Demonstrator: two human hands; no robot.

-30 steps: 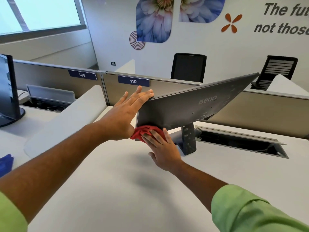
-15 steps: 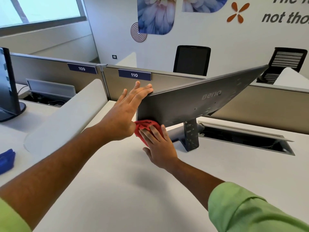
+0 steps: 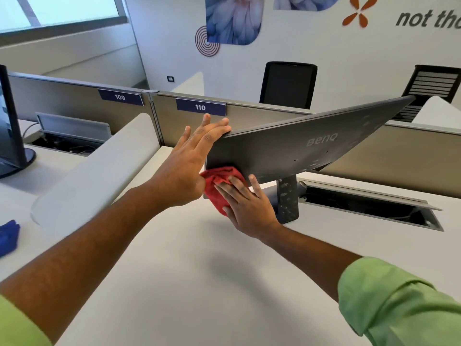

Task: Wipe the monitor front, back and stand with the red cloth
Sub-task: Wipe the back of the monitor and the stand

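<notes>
The grey monitor (image 3: 294, 146) stands on the white desk with its back, marked BenQ, turned toward me and its screen hidden. Its stand (image 3: 288, 201) shows below the panel. My left hand (image 3: 189, 161) lies flat against the monitor's left edge, fingers stretched over the top corner. My right hand (image 3: 247, 203) presses the crumpled red cloth (image 3: 218, 182) against the lower left corner of the monitor's back, fingers spread over the cloth.
A cable slot (image 3: 369, 208) with a raised lid is open in the desk (image 3: 189, 270) right of the stand. A grey partition (image 3: 249, 111) labelled 110 runs behind. A second monitor (image 3: 10, 126) and a blue cloth (image 3: 8, 236) sit at the far left. Two black chairs stand beyond.
The right hand with the red cloth has slid slightly up along the lower left corner of the monitor's back. The left hand stays on the left edge. The view has shifted a little.
</notes>
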